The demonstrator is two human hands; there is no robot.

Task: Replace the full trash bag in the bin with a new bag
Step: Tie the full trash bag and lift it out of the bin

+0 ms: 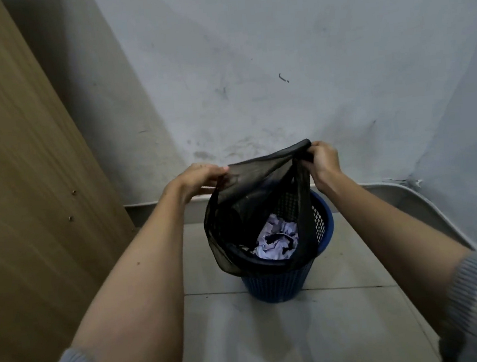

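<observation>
Scuffed wall (278,61) behind blue bin (281,284); wood panel (23,170) left of bin, open floor (274,336) in front. Black bag (235,224) in bin, top edge pulled up. Left hand (202,176), right hand (323,160): fingers pinch bag's rim. Crumpled paper (277,241) inside.

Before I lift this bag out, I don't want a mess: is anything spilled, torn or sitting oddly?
Nothing spilled. The crumpled paper sits inside the black bag, held up by the left hand and right hand. The blue bin stands upright. The wall is merely scuffed.
</observation>
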